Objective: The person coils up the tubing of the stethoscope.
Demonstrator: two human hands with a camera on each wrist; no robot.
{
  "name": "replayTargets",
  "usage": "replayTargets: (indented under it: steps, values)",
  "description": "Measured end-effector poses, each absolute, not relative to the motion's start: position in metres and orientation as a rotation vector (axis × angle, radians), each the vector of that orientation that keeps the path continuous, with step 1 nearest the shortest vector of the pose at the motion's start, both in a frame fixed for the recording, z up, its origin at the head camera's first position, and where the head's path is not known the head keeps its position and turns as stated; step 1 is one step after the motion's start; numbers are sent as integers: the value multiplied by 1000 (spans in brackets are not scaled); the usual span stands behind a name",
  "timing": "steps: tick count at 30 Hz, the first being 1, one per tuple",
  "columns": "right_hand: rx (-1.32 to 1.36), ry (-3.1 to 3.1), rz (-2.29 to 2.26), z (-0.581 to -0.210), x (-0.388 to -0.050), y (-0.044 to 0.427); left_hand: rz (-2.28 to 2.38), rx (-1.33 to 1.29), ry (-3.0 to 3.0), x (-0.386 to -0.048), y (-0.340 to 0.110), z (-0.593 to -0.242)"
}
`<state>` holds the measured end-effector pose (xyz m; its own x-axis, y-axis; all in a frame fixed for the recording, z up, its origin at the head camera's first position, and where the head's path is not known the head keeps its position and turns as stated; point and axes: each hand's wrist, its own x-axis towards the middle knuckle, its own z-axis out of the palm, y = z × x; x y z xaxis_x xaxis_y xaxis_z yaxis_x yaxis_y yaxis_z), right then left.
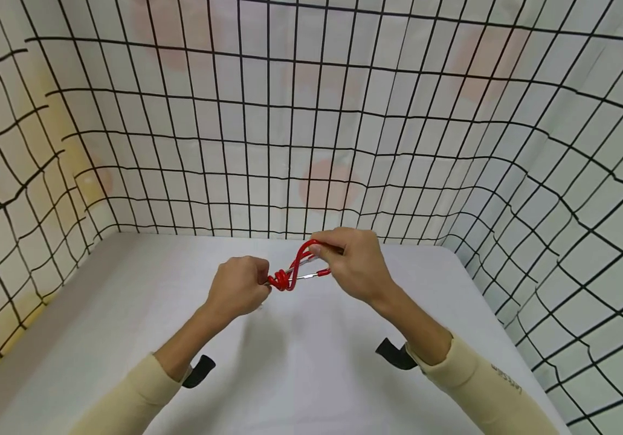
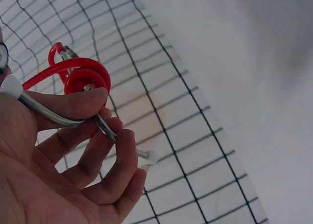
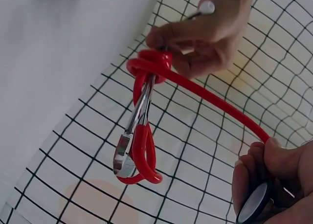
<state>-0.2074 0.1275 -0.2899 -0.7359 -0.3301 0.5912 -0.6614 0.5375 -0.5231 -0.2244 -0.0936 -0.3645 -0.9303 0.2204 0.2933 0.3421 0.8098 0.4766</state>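
A stethoscope with red tubing (image 1: 281,280) is held up above the table between both hands. My left hand (image 1: 239,285) pinches its metal ear tubes (image 2: 49,111) beside the coil, and white eartips (image 2: 151,157) stick out past the fingers. The red tube (image 3: 215,101) winds round the metal tubes in a bunched coil, then runs across to my right hand (image 1: 357,266). There the thumb and fingers grip the tube near the chestpiece (image 3: 254,202), a round disc with a dark rim. A red loop (image 3: 142,155) with metal parts hangs below the coil in the right wrist view.
A white table (image 1: 300,362) spreads beneath both hands. Black wire mesh (image 1: 267,121) rises at the back and along both sides, with pale sheeting behind it. Black straps (image 1: 396,354) stick out at both sleeve cuffs.
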Motion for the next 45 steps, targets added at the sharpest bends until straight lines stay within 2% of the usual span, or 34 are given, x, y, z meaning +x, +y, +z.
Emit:
replayTargets:
  steps: [11,22,30,34,45]
  values:
    - [806,-2373,1145,-270,-221,139,-786,-623,-2714,-195,-70,-349]
    - [617,-2709,1410,-270,-247,167,-1129,-750,-2672,-170,-63,-322]
    - [598,-2722,1847,-295,-259,165,-1270,-812,-2536,-162,-59,-303]
    - [463,-2634,2101,-311,-261,161,-1339,-754,-2501,-164,-58,-303]
    - [499,-2828,1870,-356,-277,144,-1414,-692,-2465,-166,-42,-316]
